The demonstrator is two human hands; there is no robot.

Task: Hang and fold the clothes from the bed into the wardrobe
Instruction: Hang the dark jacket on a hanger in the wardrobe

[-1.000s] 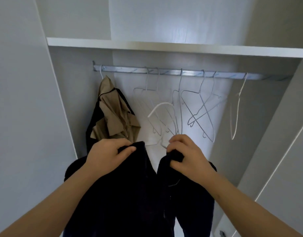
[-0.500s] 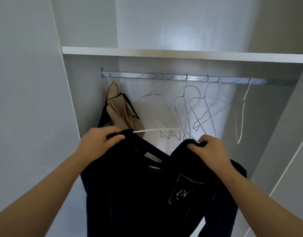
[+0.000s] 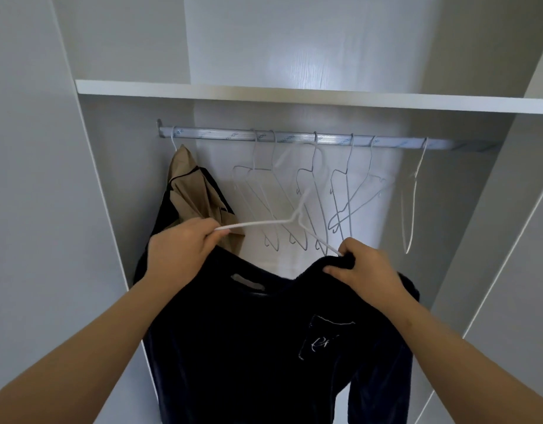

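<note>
Over at ten o'clock from the collar, a beige and black jacket (image 3: 193, 194) hangs at the left end of the silver metal wardrobe rail (image 3: 233, 134), put away by the look of it. Just below, at nine o'clock, the left hand (image 3: 184, 252) has its fingers curled round one shoulder of the dark navy fleece top (image 3: 248, 347), pinching the tip of a thin white wire hanger (image 3: 264, 223) along with the cloth. That hanger's arms run across at twelve o'clock above the neckline, bare, not yet tucked into the shoulders. Its hook rises toward the rail in a blur, and I cannot tell whether it is on.

The top is held up in front of the open wardrobe, its body and sleeves dropping out of frame at six o'clock. It looks plush, limp and fairly weighty, so I judge it will sag off any single grip. The shoulder seams are the places to hold. The wire looks light and springy and will likely tip if one side loads first.

At three o'clock the right hand (image 3: 365, 267) is clamped on the other shoulder, cloth bunched in its fingers where the hanger's far tip meets it. Beyond, at one o'clock, a cluster of empty grey wire hangers (image 3: 340, 197) dangles from the rail, with one lone white hanger (image 3: 414, 191) at two o'clock.
</note>
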